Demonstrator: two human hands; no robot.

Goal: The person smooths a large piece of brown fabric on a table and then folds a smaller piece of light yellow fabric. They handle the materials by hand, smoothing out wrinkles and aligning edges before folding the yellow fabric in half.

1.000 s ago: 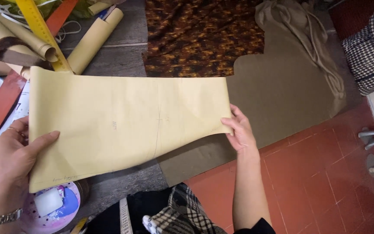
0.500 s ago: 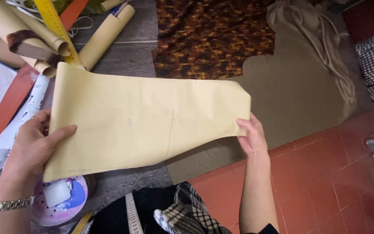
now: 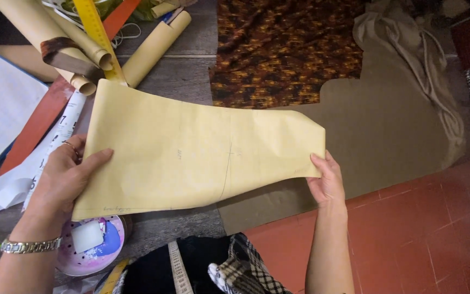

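A large yellow-tan paper pattern piece (image 3: pixel 191 147) with faint pencil lines is held level above the grey table (image 3: pixel 186 81). My left hand (image 3: pixel 63 177), with a ring and a metal wristwatch, grips its left edge, thumb on top. My right hand (image 3: pixel 327 179) pinches its right edge from below. Under the paper's right part lies an olive-brown fabric (image 3: pixel 387 125), cut to a curved outline, hanging off the table's edge.
Rolled tan papers (image 3: pixel 153 46), a yellow ruler (image 3: pixel 99 38) and white sheets (image 3: pixel 1 103) lie at the back left. A brown-and-orange patterned fabric (image 3: pixel 284 49) is behind. A round pink-blue dish with white chalk (image 3: pixel 91 245) and a measuring tape (image 3: pixel 176 267) sit near me. Red tile floor (image 3: pixel 409 234) is to the right.
The paper pattern has shifted to the right and slightly up in view, with both hands still holding its ends. My right hand has moved further right along the edge.
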